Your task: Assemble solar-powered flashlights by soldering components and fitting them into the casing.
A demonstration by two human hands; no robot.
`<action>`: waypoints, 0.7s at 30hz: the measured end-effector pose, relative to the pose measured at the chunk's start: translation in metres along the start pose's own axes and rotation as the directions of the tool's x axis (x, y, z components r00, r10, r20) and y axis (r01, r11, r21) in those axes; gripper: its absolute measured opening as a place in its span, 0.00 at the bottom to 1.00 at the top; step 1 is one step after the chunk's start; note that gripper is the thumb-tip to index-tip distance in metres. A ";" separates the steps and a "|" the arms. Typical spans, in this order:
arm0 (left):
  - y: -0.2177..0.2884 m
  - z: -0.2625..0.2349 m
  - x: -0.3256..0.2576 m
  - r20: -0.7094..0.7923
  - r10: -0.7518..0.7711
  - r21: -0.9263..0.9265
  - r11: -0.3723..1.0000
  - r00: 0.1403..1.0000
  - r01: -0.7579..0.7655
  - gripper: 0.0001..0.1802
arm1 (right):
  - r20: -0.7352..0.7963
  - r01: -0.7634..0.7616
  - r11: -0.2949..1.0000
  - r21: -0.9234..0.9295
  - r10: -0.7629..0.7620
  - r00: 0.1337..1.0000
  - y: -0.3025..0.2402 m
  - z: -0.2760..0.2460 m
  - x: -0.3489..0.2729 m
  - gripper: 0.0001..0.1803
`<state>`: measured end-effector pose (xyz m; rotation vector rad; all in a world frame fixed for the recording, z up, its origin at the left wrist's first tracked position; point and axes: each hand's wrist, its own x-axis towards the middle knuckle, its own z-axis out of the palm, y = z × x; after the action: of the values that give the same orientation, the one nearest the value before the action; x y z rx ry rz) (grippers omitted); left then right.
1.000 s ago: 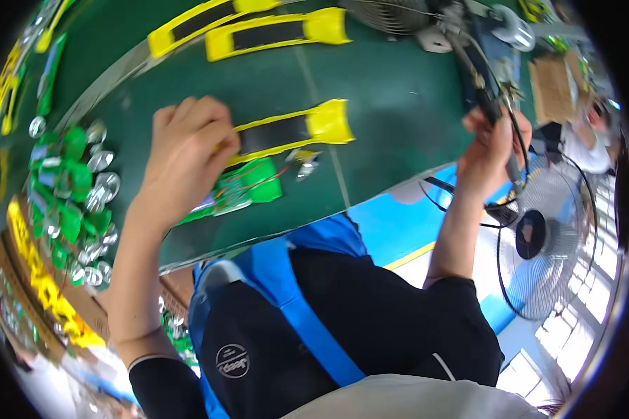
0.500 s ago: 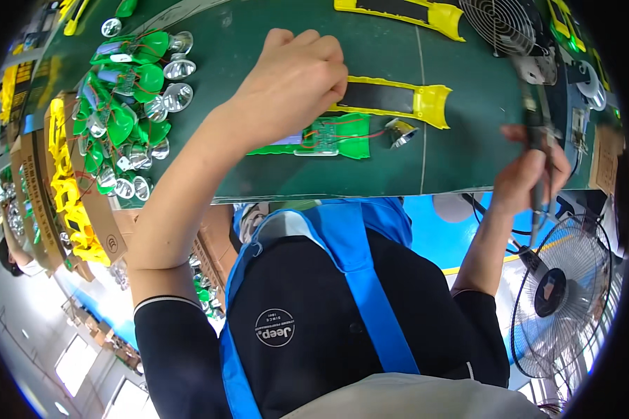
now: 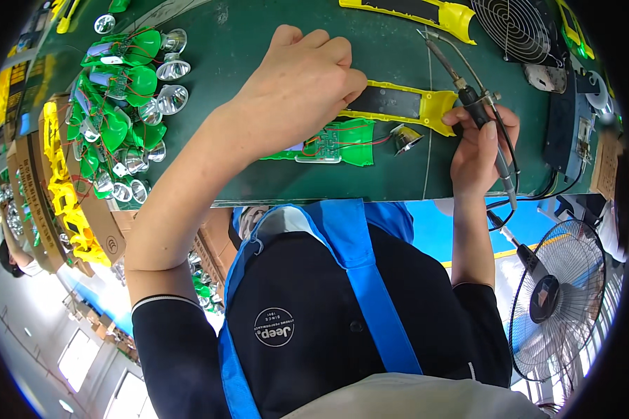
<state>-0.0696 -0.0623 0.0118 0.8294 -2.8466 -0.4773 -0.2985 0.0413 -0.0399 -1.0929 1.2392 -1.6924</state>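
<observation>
In my right hand (image 3: 476, 157) is a soldering iron (image 3: 472, 103) with a thin metal feed tube along it, its tip pointing to the far left. My left hand (image 3: 304, 87) is closed in a curl at the left end of a yellow plastic shell half (image 3: 437, 112); whatever its fingers hold is hidden. Below that hand lies a green plastic shell half (image 3: 361, 143) carrying a circuit board (image 3: 326, 144). Red wires run from the board to a silver reflector cup (image 3: 406, 140) on its right. My left wrist and hand cover the green shell's left part.
At left, green shells (image 3: 115, 129) with wires and reflectors (image 3: 172, 99) lie heaped. Yellow shells (image 3: 66, 188) line a cardboard box (image 3: 105, 227). Another yellow shell (image 3: 458, 21) and a round fan grille (image 3: 510, 28) stand at the far right. Below the table's right side is a standing fan (image 3: 558, 300).
My right hand has moved left and inward, bringing the soldering iron from the table's right side to near the yellow shell. The left hand has shifted slightly right, still closed.
</observation>
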 end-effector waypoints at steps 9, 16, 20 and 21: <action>0.032 0.013 -0.026 -0.245 -0.026 0.005 1.000 0.969 0.028 0.04 | -0.082 0.197 0.976 -0.090 -0.205 0.975 0.010 -0.003 0.012 0.12; 0.042 0.022 -0.028 -0.349 0.017 0.220 0.973 0.937 0.065 0.04 | 0.001 0.049 0.998 -0.037 -0.049 0.999 0.018 0.014 0.036 0.15; 0.047 0.016 -0.025 -0.275 0.024 0.289 0.956 0.961 0.059 0.05 | 0.023 0.054 0.998 -0.034 -0.053 0.998 0.016 0.015 0.035 0.17; 0.048 0.018 -0.024 -0.276 0.026 0.290 0.955 0.961 0.058 0.05 | 0.023 0.056 0.998 -0.035 -0.056 0.998 0.015 0.016 0.034 0.17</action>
<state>-0.0771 -0.0063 0.0100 0.8863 -2.6815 0.0686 -0.2943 0.0011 -0.0448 -1.1739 1.2395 -1.7018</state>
